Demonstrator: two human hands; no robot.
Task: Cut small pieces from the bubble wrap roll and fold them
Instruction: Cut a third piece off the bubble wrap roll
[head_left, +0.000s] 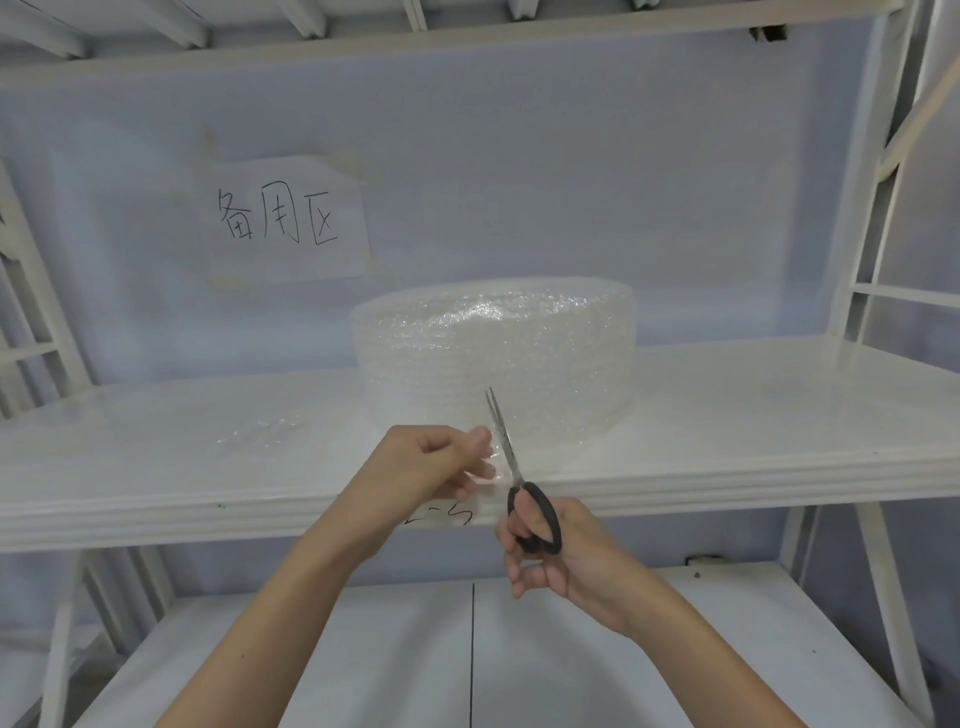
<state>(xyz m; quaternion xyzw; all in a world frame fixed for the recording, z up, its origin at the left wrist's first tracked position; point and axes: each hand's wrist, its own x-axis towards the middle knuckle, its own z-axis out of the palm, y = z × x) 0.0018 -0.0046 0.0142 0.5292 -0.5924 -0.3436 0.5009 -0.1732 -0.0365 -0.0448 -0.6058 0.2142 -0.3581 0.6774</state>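
A wide roll of clear bubble wrap (498, 353) stands on end on the white shelf (727, 415). Its loose end hangs forward over the shelf's front edge. My left hand (431, 467) pinches that loose sheet (493, 467) at its left side. My right hand (550, 551) holds black-handled scissors (519, 483), blades pointing up and away, nearly closed, cutting into the sheet just right of my left fingers. A small clear piece of bubble wrap (260, 431) lies flat on the shelf to the left.
A paper sign with handwritten characters (283, 218) is taped to the back wall. White rack uprights (872, 260) stand on both sides. A lower white shelf (467, 665) lies beneath my arms, and another shelf (467, 31) spans overhead.
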